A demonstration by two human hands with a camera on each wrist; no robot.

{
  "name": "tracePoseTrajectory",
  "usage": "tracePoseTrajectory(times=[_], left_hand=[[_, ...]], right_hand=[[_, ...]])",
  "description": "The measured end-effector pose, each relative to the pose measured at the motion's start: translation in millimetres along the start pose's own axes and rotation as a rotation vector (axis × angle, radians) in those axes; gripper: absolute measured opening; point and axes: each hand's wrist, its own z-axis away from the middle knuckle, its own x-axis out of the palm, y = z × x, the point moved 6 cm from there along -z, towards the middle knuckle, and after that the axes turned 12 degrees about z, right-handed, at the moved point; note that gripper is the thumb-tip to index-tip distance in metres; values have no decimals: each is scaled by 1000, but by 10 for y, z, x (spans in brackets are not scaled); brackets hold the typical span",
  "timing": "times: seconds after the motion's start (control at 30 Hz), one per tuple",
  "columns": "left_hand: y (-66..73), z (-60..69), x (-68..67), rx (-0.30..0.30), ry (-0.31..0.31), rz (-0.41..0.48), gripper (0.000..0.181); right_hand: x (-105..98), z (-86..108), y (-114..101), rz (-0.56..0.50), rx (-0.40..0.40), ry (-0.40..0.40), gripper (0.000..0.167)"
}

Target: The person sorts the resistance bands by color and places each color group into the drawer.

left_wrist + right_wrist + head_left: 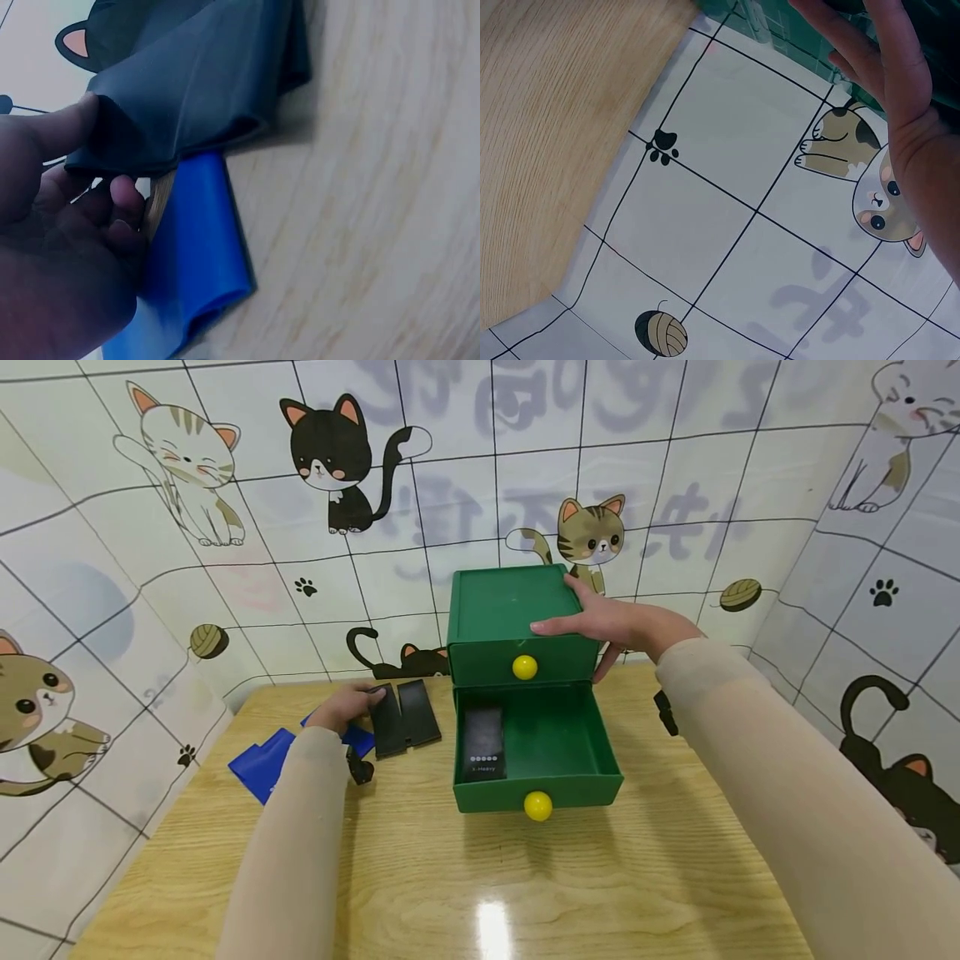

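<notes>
My left hand pinches the near-left edge of a black exercise band between thumb and fingers. In the head view the black band shows as two flat panels side by side on the table. Blue exercise bands lie under and beside this hand. My right hand rests, fingers spread, on the top and right side of a green drawer box. Its lower drawer is pulled out; the upper one is closed. Inside the lower drawer, at its left, lies another black band with pale lettering reading "x-Heavy".
Yellow round knobs stick out from the drawer fronts. The wooden table is backed by a wall covering with cartoon cats, which also runs along both sides. A dark strap piece shows beneath the right wrist.
</notes>
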Motion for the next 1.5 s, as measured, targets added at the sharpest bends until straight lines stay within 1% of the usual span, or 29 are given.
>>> tracePoseTrajectory(times=[0.17,0.3,0.37,0.43,0.5,0.6,0.67,0.77,0.93,1.13,1.37,1.5], left_hand=[[-54,-15,-41,-25,7,45,29],[-54,-2,-39,-21,-4,51,33],[-40,8,-24,-14,-17,60,37],[-13,41,-5,-19,-33,74,43],[-22,42,-10,-29,-35,92,50],[-49,45,-21,-34,-30,109,56],[-83,18,-34,-24,-24,111,56],[-86,17,-31,-12,-27,107,54],[-82,26,-30,-15,-27,112,55],[-85,24,-22,-14,-43,101,56],[-87,12,-27,-22,-38,115,66],[-75,25,-19,-8,-37,119,60]], right_hand=[[4,0,-20,11,-6,1,125],[8,-3,-20,10,-8,-2,125],[6,3,-13,8,-6,0,125],[6,4,0,1,-4,-1,126],[7,-2,7,-1,-5,-2,126],[10,-14,4,1,-9,-9,125],[14,-17,6,-1,-7,-14,124],[17,-8,12,-9,-3,-15,124],[13,6,1,-17,-2,-12,125],[4,16,-17,9,-1,-5,124],[3,7,-16,9,-5,-7,124],[5,1,0,10,-1,4,126]])
